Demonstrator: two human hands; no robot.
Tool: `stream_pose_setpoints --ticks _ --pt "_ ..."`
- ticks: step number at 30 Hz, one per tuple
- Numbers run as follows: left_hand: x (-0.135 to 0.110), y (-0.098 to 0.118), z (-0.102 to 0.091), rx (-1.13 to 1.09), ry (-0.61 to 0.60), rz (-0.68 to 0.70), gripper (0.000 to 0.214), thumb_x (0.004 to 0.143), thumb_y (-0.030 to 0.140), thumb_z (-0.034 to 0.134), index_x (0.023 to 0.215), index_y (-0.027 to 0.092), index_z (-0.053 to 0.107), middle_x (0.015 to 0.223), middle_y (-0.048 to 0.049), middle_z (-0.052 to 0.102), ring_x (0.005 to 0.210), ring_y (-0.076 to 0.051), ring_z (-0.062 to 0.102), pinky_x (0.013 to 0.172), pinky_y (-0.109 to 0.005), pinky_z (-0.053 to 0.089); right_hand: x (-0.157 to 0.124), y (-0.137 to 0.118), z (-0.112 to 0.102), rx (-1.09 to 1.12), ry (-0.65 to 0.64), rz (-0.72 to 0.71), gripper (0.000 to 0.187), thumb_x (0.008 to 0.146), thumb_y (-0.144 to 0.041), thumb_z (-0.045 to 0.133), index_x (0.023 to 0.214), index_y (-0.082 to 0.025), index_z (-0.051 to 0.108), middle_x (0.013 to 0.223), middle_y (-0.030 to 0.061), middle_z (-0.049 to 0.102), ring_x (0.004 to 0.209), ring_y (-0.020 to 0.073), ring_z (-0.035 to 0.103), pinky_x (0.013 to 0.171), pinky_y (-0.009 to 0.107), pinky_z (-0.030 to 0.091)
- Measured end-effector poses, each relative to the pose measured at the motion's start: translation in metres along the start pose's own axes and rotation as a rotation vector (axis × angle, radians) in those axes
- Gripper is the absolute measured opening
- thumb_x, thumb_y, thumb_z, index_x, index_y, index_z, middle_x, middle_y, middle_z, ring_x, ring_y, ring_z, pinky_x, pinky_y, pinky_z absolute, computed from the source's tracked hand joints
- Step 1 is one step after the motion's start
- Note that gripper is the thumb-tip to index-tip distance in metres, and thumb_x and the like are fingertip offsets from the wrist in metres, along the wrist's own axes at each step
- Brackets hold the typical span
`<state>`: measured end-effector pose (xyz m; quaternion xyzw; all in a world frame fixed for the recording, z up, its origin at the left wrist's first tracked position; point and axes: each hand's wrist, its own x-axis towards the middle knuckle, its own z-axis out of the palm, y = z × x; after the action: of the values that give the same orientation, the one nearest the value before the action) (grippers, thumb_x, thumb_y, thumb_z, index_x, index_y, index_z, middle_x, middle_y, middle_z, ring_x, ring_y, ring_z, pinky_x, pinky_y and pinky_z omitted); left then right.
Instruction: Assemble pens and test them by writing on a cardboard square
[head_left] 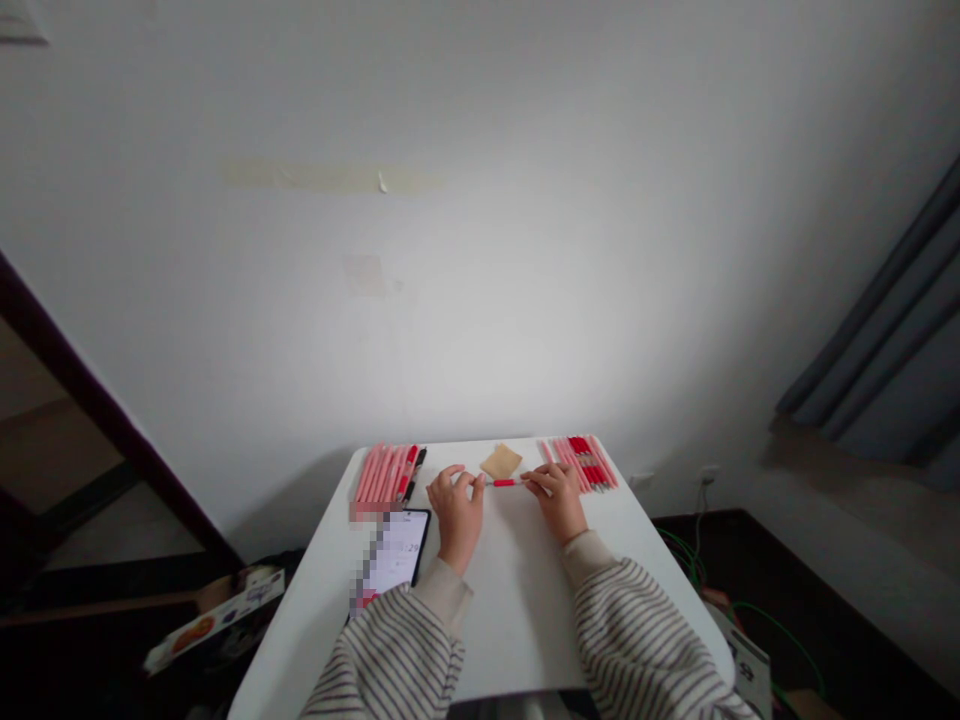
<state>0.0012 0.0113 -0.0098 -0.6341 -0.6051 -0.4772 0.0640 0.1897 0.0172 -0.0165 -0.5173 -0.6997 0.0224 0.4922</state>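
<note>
Striped sleeves (pixel 386 655) up close; toward 12 o'clock, your left hand (pixel 460 515) and right hand (pixel 559 498) have fingers pinching opposite ends of a red pen (pixel 504 483). Looks like the two-handed hold step; next move probably needs even pressure.

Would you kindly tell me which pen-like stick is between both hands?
The slim, red-centred stick, spanning from left hand to right hand; the other pink, red and black sticks lie in two groups on the white table.

part-pixelated phone (pixel 403 548); red stick (pixel 504 483) — ends unclear at fingers (pixel 478 487); curtain (pixel 892 340) — cropped right
</note>
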Motion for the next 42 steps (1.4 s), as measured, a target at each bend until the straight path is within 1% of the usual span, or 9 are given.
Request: stream_pose_setpoints --ticks 10,19,27,32,38,42 --pt "-0.0014 -0.005 0.0072 -0.026 -0.003 0.03 0.028 0.086 0.039 0.05 0.076 0.019 0.067 0.099 -0.0097 0.061 0.098 -0.023 0.054 0.089 -0.043 0.042 0.0001 -0.0021 0.0014 0.083 0.008 -0.019 0.017 0.086 -0.029 0.058 0.088 -0.03 0.074 0.085 0.005 0.065 0.091 0.0226 0.046 0.084 0.04 0.039" --pt "-0.0015 -0.0047 0.0078 -0.057 -0.035 0.011 0.031 0.086 0.039 0.049 0.072 0.018 0.067 0.1 -0.009 0.062 0.098 -0.023 0.055 0.09 -0.043 0.042 0.0001 -0.0032 0.0032 0.143 -0.027 0.009 0.016 0.086 -0.029 0.058 0.086 -0.028 0.074 0.085 0.0049 0.064 0.092 0.0225 0.047 0.084 0.038 0.039" --pt "-0.0013 -0.0048 0.009 -0.111 -0.053 -0.011 0.03 0.085 0.038 0.05 0.068 0.019 0.066 0.101 -0.0081 0.063 0.098 -0.022 0.055 0.091 -0.043 0.042 0.0003 -0.0073 0.0 0.151 -0.07 0.038 0.014 0.084 -0.026 0.059 0.085 -0.028 0.073 0.084 0.0043 0.064 0.091 0.0219 0.049 0.085 0.038 0.039" --pt "-0.002 -0.0042 0.0101 -0.117 -0.059 -0.014 0.029 0.085 0.037 0.05 0.067 0.019 0.065 0.101 -0.0081 0.063 0.099 -0.022 0.055 0.091 -0.043 0.042 0.0007 -0.0071 -0.0007 0.159 -0.088 0.038 0.014 0.084 -0.028 0.059 0.085 -0.027 0.073 0.084 0.0047 0.064 0.091 0.0219 0.05 0.085 0.038 0.039" --pt "-0.0012 -0.0045 0.0085 -0.109 -0.063 -0.004 0.026 0.085 0.037 0.052 0.071 0.019 0.064 0.105 -0.0088 0.062 0.102 -0.023 0.054 0.092 -0.044 0.041 -0.0004 -0.006 0.0011 0.156 -0.102 0.031 0.02 0.088 -0.034 0.055 0.086 -0.026 0.074 0.079 0.0046 0.065 0.088 0.0209 0.051 0.083 0.036 0.039" --pt "-0.0028 -0.0031 0.0071 -0.104 -0.069 0.002 0.019 0.083 0.034 0.054 0.075 0.02 0.063 0.108 -0.008 0.06 0.105 -0.024 0.053 0.094 -0.045 0.04 -0.0012 -0.0056 0.0024 0.123 -0.093 0.032 0.025 0.09 -0.036 0.051 0.086 -0.025 0.073 0.078 0.0053 0.065 0.089 0.0213 0.051 0.083 0.036 0.039"
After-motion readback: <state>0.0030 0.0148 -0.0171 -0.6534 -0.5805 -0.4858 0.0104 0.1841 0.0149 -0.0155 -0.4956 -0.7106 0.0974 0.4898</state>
